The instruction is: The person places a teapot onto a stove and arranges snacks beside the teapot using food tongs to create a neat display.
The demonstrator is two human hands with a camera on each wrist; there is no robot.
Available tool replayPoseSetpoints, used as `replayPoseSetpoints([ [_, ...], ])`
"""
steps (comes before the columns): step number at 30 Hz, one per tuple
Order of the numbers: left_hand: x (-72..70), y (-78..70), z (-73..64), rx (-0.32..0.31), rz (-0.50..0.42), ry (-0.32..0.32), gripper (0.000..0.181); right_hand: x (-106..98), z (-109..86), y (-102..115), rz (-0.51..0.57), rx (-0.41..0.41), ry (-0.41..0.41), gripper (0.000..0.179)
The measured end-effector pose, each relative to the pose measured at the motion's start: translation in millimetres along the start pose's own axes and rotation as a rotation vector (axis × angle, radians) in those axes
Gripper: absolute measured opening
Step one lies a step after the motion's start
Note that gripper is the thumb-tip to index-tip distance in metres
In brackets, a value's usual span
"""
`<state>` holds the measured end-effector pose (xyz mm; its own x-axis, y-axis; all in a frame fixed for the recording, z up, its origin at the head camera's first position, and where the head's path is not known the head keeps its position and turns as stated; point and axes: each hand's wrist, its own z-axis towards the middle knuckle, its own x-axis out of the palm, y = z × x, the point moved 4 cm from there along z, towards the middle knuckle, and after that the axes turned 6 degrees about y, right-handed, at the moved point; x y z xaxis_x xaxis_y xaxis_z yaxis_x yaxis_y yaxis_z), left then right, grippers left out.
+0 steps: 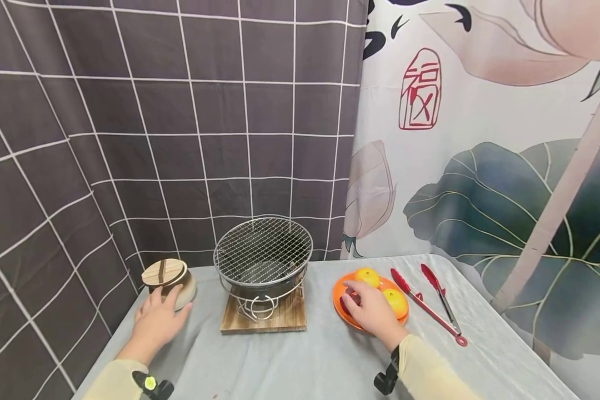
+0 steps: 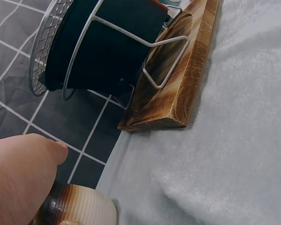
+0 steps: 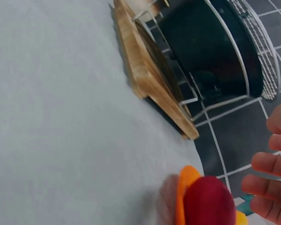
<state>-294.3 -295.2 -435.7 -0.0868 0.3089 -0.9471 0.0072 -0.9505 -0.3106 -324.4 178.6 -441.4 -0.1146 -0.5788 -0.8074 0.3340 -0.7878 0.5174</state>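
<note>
My left hand (image 1: 160,319) reaches to a small lidded pot (image 1: 189,293) at the table's left, fingertips right at its near side. The pot has a pale wooden lid (image 1: 152,274); in the left wrist view its ribbed brown-and-cream wall (image 2: 91,206) shows below the hand. My right hand (image 1: 378,314) hovers over an orange plate (image 1: 338,290), its fingers loosely bent. Under those fingers lies a round dark red fruit (image 3: 208,201), and the right wrist view shows a gap between them. Two orange citrus fruits (image 1: 396,301) share the plate.
Between the hands stands a round dark tabletop grill with a wire mesh top (image 1: 265,250), in a wire stand on a square wooden board (image 1: 265,323). Red-tipped tongs (image 1: 425,304) lie spread right of the plate. Curtains hang behind the grey-clothed table (image 1: 280,366).
</note>
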Motion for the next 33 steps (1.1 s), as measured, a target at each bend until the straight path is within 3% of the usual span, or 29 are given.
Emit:
replayPoseSetpoints([
  [6, 1.3, 4.3, 0.0, -0.013, -0.012, 0.001, 0.067, 12.5, -3.1, 10.5, 0.015, -0.077, -0.044, 0.031],
  [12, 4.1, 8.6, 0.5, -0.038, -0.022, 0.020, 0.068, 27.1, -5.3, 16.7, 0.073, -0.094, -0.069, 0.029],
  [22, 10.2, 18.8, -0.3, -0.074, -0.042, 0.062, 0.070, 55.1, -6.0, 26.3, 0.200, -0.072, -0.004, 0.031],
  [27, 9.5, 19.9, -0.7, -0.077, -0.057, 0.064, 0.071, 70.4, -6.5, 24.6, 0.403, 0.016, 0.028, 0.032],
  [33, 8.5, 20.5, -0.9, -0.085, -0.058, 0.072, 0.072, 88.6, -9.3, 22.1, 0.859, 0.221, 0.093, 0.040],
])
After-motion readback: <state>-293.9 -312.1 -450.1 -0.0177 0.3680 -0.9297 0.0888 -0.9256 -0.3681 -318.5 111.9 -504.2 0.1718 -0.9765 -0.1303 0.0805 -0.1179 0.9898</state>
